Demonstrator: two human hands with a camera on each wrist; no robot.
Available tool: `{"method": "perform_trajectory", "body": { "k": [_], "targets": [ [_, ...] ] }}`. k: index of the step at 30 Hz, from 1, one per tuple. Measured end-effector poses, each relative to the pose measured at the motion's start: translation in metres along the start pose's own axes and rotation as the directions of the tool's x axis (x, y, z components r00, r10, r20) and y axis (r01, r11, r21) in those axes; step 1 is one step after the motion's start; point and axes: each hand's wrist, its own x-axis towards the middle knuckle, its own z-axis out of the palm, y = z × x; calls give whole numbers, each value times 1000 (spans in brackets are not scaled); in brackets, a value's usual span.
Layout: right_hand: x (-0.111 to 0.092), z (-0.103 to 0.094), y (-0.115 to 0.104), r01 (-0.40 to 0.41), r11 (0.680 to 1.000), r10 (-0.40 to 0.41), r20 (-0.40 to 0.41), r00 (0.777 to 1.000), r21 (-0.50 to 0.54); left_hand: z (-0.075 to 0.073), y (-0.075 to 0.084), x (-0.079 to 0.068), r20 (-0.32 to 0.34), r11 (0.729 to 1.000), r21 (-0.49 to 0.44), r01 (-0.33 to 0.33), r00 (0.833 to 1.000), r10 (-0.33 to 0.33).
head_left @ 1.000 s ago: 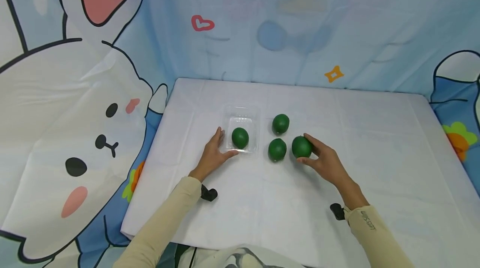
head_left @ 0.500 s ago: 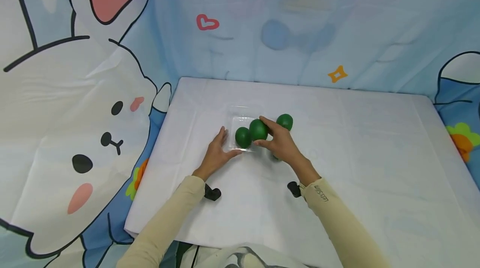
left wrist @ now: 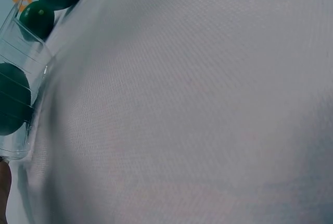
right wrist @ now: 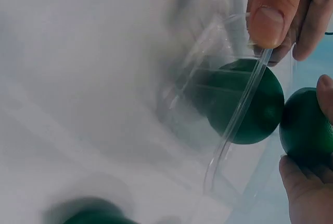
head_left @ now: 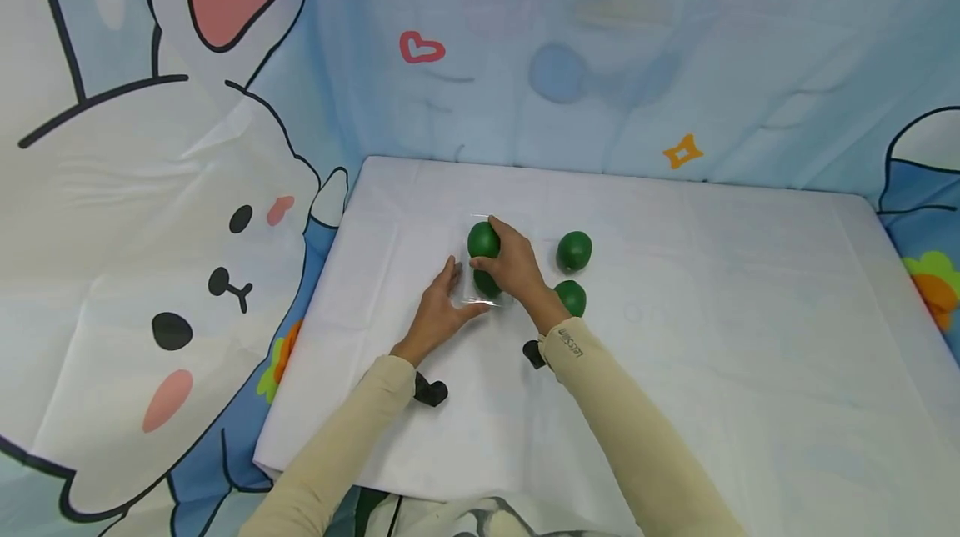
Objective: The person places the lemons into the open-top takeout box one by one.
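My right hand (head_left: 517, 266) holds a green lime (head_left: 482, 240) between thumb and fingers, over the far part of a clear plastic tray (head_left: 472, 301). A second lime (head_left: 486, 283) sits in the near part of that tray, partly covered by the right hand in the head view. In the right wrist view the held lime (right wrist: 304, 130) appears right against the one in the tray (right wrist: 265, 112). My left hand (head_left: 435, 316) grips the tray's near left corner, its thumb (right wrist: 268, 26) on the rim and its fingers spread along the left side.
Two more limes lie on the white-covered table right of the tray, one farther back (head_left: 574, 251) and one nearer (head_left: 571, 298), partly behind the right wrist. A blue printed cloth (head_left: 600, 45) hangs along the back of the table (head_left: 712, 312).
My right hand has carried a lime leftward from the table on the right to above the tray's far part. The left hand keeps its place at the tray.
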Motion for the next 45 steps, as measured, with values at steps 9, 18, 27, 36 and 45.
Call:
{"method": "perform_trajectory", "body": {
  "k": [9,18,27,36,45],
  "targets": [
    [12,15,-2,-64,997,64,4,998,-32,1,0,-1,8,1000,-16,-18,1000,18],
    [12,22,18,-135,988,138,40,990,-72,3,-2,-2,6,1000,-13,-16,1000,16],
    [5,14,19,-105,992,108,45,993,-64,3,2,-3,6,1000,-13,-7,1000,7],
    [-31,-35,34,-13,999,13,-2,1000,-37,2,0,-3,-7,1000,-9,-9,1000,9],
    [-75,-72,85,-55,997,57,45,997,-54,4,2,-5,-7,1000,-27,-2,1000,2]
  ]
}}
